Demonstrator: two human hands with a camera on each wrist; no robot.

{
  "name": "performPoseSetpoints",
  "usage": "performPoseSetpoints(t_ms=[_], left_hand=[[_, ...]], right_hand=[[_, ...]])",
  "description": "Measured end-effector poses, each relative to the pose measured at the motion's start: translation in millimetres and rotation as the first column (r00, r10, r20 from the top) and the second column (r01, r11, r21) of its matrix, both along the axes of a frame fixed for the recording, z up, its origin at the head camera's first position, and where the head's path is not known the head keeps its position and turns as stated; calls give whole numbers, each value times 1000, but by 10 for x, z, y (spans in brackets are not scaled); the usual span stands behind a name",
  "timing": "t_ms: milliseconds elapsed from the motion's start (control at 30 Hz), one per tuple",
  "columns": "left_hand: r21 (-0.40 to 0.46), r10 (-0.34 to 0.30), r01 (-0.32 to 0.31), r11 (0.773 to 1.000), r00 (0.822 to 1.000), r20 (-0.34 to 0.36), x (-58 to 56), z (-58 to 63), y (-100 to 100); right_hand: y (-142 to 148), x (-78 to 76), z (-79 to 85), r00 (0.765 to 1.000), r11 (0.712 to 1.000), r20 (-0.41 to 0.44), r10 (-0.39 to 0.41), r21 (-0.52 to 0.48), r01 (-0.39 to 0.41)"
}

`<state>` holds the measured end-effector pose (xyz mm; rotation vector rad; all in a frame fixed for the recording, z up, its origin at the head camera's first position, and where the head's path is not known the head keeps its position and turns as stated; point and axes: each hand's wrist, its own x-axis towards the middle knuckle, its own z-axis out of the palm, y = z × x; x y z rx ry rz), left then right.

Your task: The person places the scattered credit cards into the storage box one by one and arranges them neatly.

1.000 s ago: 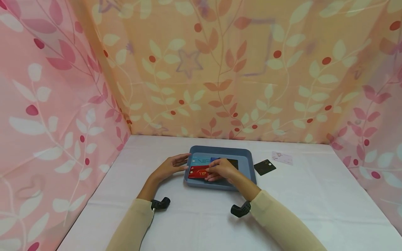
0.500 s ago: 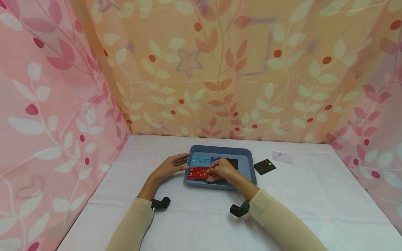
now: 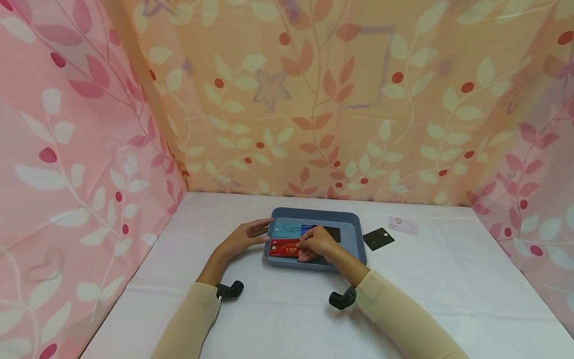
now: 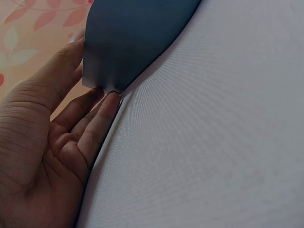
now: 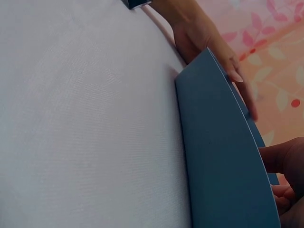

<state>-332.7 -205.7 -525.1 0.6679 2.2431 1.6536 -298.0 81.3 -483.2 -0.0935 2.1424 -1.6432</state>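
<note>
A shallow blue-grey tray [image 3: 314,215] stands on the white-covered table with several cards in it. My right hand [image 3: 319,243] reaches into it, thumb and fingers pinching the right end of a red VIP card [image 3: 282,248] at the front left. Behind that lies a light-blue VIP card [image 3: 282,230]. A blue card [image 3: 306,229] and a dark card [image 3: 334,233] are partly covered by my right hand. My left hand [image 3: 242,238] rests at the tray's left side, its fingers loosely extended; in the left wrist view its fingertips touch the tray's outer wall [image 4: 137,38].
Right of the tray a black card [image 3: 378,239] lies on the table, close to the tray wall. Farther back is a pale patterned card [image 3: 403,226]. Floral cloth [image 3: 314,99] hangs behind the table and at both sides.
The red card has settled flatter and straighter beside the light-blue one, and my right fingers have slid slightly right and down with its end. My left hand stays at the tray.
</note>
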Motion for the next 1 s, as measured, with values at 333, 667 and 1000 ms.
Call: performPoseSetpoints(t_ms=[333,667,1000], left_hand=[[-5,6,-6,1000,1000,2,-2,4,-5],[-6,7,-7,1000,1000,4,1,12,4],[0,16,-16,1000,1000,23,17,20,6]], right_hand=[[-4,-18,-31,1000,1000,-4,7,-6,-7],[-6,-14,-34,1000,1000,-13,-3,24,4],[0,20,-26,999,999,-41,-12,50,14]])
